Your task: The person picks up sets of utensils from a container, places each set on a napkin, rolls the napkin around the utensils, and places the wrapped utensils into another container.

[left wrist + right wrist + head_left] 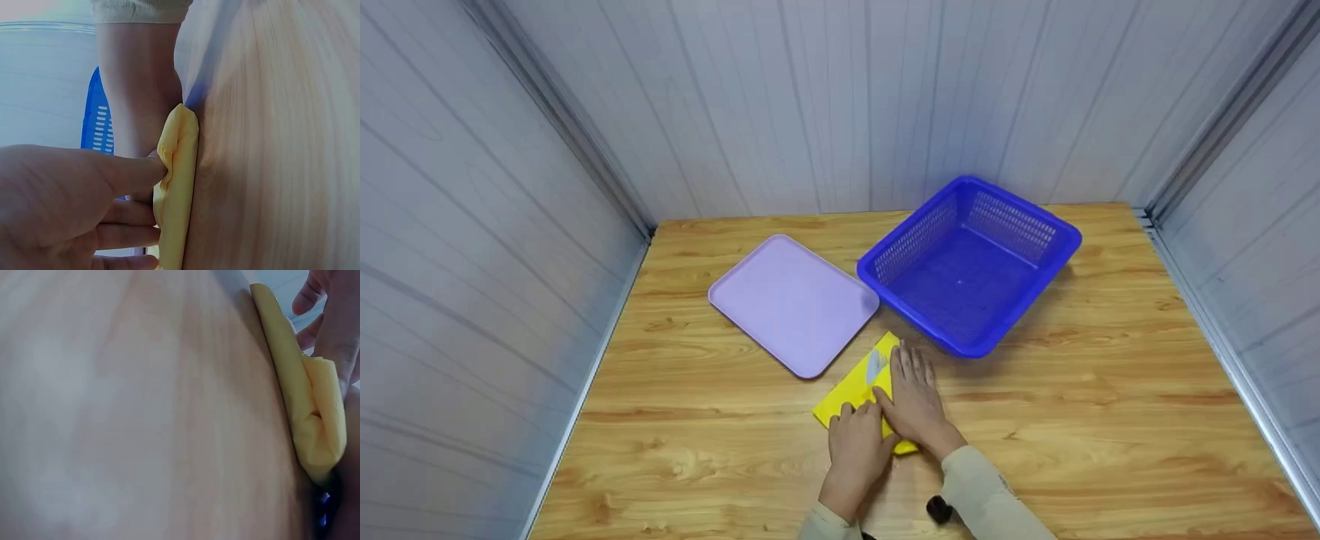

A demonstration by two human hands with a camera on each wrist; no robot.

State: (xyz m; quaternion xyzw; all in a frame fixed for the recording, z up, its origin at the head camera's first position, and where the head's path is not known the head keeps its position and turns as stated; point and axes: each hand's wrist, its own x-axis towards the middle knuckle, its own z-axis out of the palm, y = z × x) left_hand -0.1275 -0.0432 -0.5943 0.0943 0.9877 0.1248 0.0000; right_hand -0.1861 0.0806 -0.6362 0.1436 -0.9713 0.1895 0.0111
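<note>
yellow cloth (849, 390): folded in layers on the wooden table (690, 457), under both hands and just on the near side of the tray and basket
right hand (913, 397): laid over the cloth, fingers stretched out and side by side, we judge to keep the upper layer from springing up
left hand (859, 442): fingers extended onto the cloth, thumb set against its folded edge, which we take as steadying the fold
lilac tray (795, 307): flat beyond the cloth, leaving the hands room
blue basket (960, 285): upright beside the tray, mouth upward, so easily reached into
layers: the wrist views are soft, so we cannot count them
</note>
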